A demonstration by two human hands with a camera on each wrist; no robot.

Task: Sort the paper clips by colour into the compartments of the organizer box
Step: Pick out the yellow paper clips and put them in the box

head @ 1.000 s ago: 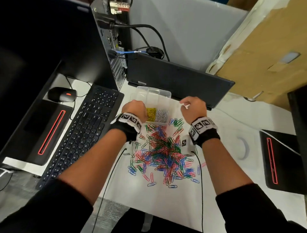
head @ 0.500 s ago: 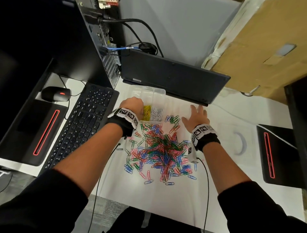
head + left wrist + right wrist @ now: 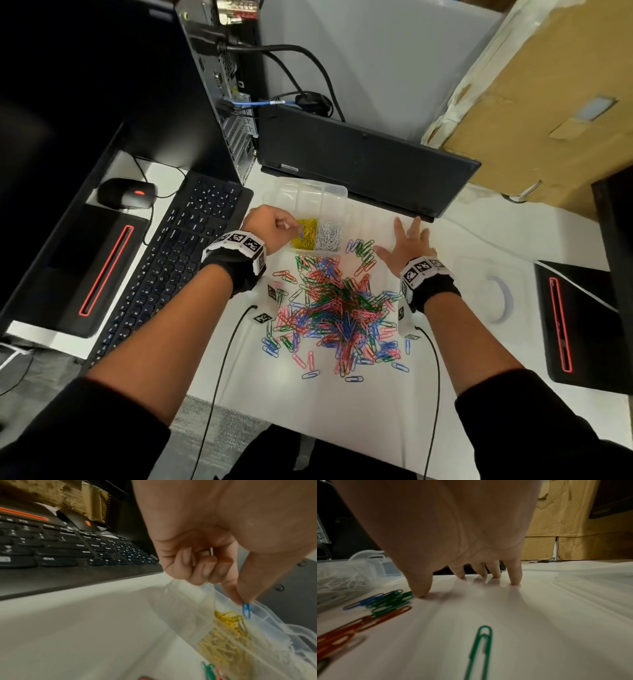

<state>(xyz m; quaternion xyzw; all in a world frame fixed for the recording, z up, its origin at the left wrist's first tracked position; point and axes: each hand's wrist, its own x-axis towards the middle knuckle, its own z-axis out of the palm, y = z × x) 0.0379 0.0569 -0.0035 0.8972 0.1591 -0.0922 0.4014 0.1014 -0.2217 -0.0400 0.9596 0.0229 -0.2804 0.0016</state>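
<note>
A clear organizer box [image 3: 310, 193] stands behind a heap of mixed paper clips [image 3: 339, 308]. One near compartment holds yellow clips [image 3: 306, 233], the one beside it white clips [image 3: 329, 234]. My left hand [image 3: 274, 228] hovers at the box's left side and pinches a blue paper clip [image 3: 246, 609] between thumb and forefinger, just over the yellow clips [image 3: 226, 642]. My right hand [image 3: 404, 245] lies flat on the white desk [image 3: 505, 615], fingers spread, right of the box. Its thumb touches a small cluster of green clips [image 3: 392, 601].
A black keyboard [image 3: 171, 260] and mouse [image 3: 125, 193] lie left of the box. A closed laptop [image 3: 359, 161] sits right behind it, a PC tower [image 3: 219, 89] at back left, cardboard [image 3: 548, 102] at back right. A clear lid [image 3: 489, 294] lies right of my right hand.
My right hand dropped from a loose fist near the box and spread flat on the desk. My left hand stayed at the box's left side, now showing a blue clip in its pinch.
</note>
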